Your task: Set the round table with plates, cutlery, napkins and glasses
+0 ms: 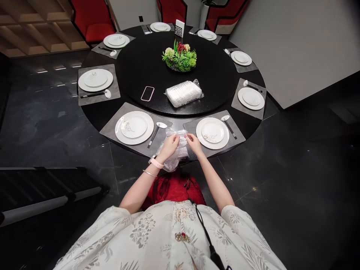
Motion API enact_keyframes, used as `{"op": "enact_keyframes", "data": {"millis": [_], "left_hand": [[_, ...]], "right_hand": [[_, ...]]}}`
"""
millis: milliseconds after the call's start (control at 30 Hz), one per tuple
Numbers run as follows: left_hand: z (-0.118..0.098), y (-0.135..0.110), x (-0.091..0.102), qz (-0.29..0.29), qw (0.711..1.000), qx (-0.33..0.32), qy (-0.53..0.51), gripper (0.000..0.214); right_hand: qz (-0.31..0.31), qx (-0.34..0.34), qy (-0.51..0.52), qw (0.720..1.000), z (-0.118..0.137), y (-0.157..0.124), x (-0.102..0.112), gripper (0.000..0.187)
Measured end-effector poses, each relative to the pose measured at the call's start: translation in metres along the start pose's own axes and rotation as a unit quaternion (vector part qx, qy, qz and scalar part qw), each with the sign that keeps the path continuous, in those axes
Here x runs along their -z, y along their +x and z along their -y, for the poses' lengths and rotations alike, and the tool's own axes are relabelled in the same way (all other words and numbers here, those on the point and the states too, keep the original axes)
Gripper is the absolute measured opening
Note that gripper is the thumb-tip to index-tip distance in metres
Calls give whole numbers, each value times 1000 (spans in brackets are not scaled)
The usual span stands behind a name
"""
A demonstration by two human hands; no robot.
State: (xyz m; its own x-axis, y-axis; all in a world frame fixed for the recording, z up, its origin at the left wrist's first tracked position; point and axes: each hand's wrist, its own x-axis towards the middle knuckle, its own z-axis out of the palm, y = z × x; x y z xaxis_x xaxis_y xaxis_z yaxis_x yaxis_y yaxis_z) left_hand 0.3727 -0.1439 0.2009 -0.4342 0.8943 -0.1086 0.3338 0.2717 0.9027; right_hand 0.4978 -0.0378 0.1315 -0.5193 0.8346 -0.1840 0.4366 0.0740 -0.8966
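Between my hands, at the table's near edge, is a clear plastic bag with pale wrapped packets in it. My left hand is closed on the bag's left side, fingers pinched together. My right hand pinches at its upper right; whether a single packet is in those fingers is too small to tell. To the left lie a plate set and black chopsticks with a white spoon. On the right are another plate set and chopsticks.
A black turntable carries a pink-edged phone, a plastic-wrapped white bundle, a flower arrangement and a card stand. Several place settings ring the round table. Red chairs stand behind it, and a grey wall rises at right.
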Motion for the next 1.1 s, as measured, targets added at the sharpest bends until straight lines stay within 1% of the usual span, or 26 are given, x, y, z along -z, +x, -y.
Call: {"op": "enact_keyframes", "data": {"millis": [67, 133, 200, 233, 267, 300, 367, 433, 500, 567, 600, 633, 700, 733, 767, 800, 867, 933, 1000, 1067, 1100], "left_hand": [[5, 2, 5, 4, 1000, 3, 11, 30], [8, -1, 13, 23, 1000, -10, 18, 31], [11, -4, 20, 40, 999, -26, 15, 32], [12, -6, 22, 40, 999, -32, 9, 32], [14, -7, 23, 30, 999, -35, 3, 31], [16, -7, 24, 11, 999, -33, 0, 30], [21, -9, 25, -44, 999, -27, 8, 29], [23, -11, 27, -105, 994, -28, 26, 24], [21, -17, 28, -156, 986, -36, 41, 20], [16, -24, 30, -177, 980, -59, 61, 33], [13, -27, 31, -165, 980, -83, 79, 38], [11, -29, 31, -132, 979, -116, 103, 38], [7, -29, 31, -20, 970, -176, 167, 33], [6, -26, 30, 40, 960, -189, 202, 32], [7, -22, 30, 88, 949, -188, 237, 31], [7, -16, 29, 123, 939, -175, 269, 31], [10, -4, 29, 163, 928, -147, 301, 22], [9, 6, 29, 204, 925, -157, 278, 7], [4, 11, 30, 233, 927, -194, 223, 18], [-5, 9, 31, 221, 937, -210, 174, 24], [-10, 7, 31, 202, 946, -201, 155, 26]], "right_hand": [[26, -10, 55, 998, -5, 6, -7, 40], [55, 13, 100, 993, -1, 8, -7, 50], [111, 43, 138, 983, 8, 9, -5, 59], [140, 52, 146, 978, 12, 9, -4, 58], [159, 55, 143, 975, 17, 9, -4, 52], [163, 50, 128, 977, 20, 9, -4, 44], [128, 32, 71, 989, 27, 6, -7, 32], [78, 15, 5, 997, 32, 3, -10, 29], [49, 6, -45, 998, 36, 2, -9, 29], [43, 7, -83, 996, 40, 3, -5, 28], [46, 8, -103, 994, 41, 6, -1, 28], [50, 10, -122, 991, 41, 8, 3, 27], [67, 13, -154, 986, 39, 13, 10, 24], [76, 12, -161, 984, 37, 15, 13, 23], [83, 10, -160, 984, 35, 16, 14, 22], [90, 8, -153, 984, 32, 18, 15, 22], [104, 2, -128, 986, 26, 20, 14, 20], [119, -1, -106, 987, 20, 25, 11, 20], [129, -4, -73, 989, 19, 31, 10, 21], [136, -10, -14, 991, 25, 33, 15, 27], [126, -8, 20, 992, 31, 30, 19, 32]]}}
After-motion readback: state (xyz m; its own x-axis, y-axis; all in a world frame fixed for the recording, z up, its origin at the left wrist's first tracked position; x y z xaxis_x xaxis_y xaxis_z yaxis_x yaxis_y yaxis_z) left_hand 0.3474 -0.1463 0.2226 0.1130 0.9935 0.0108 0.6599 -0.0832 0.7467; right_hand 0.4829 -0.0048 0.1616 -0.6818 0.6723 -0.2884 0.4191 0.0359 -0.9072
